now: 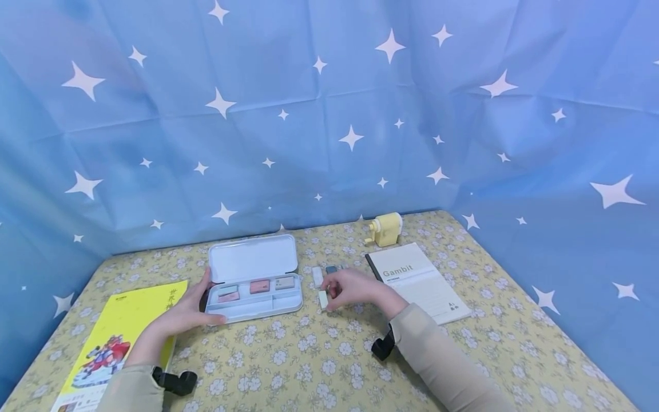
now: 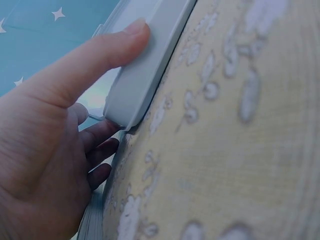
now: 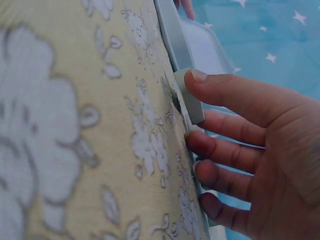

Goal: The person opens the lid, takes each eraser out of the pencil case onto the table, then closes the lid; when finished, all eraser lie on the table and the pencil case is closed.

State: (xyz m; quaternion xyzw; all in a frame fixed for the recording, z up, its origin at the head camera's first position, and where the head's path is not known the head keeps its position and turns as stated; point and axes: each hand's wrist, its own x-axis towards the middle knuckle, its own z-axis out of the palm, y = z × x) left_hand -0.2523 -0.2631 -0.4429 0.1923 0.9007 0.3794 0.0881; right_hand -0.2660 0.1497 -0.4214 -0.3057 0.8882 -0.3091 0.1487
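Note:
A white pencil case lies with its lid raised at the back. Inside its compartments are a red-pink eraser, a grey eraser and a green and pink pair. My left hand holds the case by its left end, the thumb against the front wall and the other fingers around the corner. Just right of the case, my right hand pinches a pale green eraser between thumb and fingers, low over the table. A white eraser and a dark blue-grey one lie behind that hand.
A yellow book lies on the left, partly under the left forearm. To the right is a white notebook marked "Gambit", with a yellow pencil sharpener behind it. A starry blue curtain hangs behind the flowered tablecloth.

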